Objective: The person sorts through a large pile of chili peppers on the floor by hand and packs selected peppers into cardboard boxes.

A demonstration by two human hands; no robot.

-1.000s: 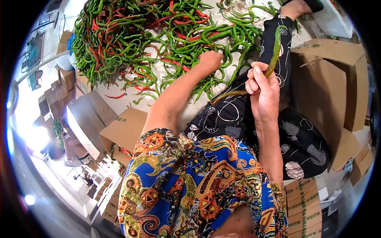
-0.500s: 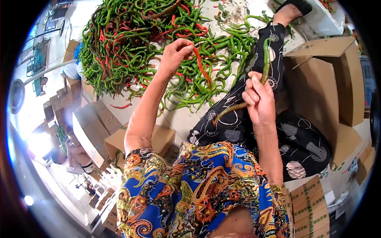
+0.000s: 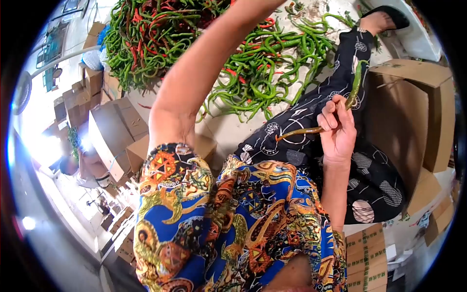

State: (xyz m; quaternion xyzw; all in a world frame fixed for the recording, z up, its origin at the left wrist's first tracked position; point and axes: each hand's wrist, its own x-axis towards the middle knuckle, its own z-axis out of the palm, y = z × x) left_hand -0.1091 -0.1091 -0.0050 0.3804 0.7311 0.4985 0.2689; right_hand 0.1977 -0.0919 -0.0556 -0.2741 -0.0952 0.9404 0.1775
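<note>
My right hand (image 3: 338,127) is closed around a long chili pepper (image 3: 357,86), held above my patterned black trouser leg. One end of it is green and curved; the other is brownish with a reddish tip. The fingers cover its middle. My left forearm (image 3: 194,68) stretches forward over the peppers and out past the top edge, so the left hand and anything in it are hidden. Beneath and beyond that arm lies a big heap of green and red chili peppers (image 3: 141,44). Looser green peppers (image 3: 272,82) spread across the floor towards my leg.
An open cardboard box (image 3: 399,107) stands at my right, with a white container (image 3: 418,29) beyond it. Cartons (image 3: 116,131) sit on the left, near another person (image 3: 87,168). Printed cardboard (image 3: 367,258) lies at the lower right.
My left hand, which held a red chili pepper over the heap, has reached forward and out of view. My right hand keeps its pepper and appears slightly farther right.
</note>
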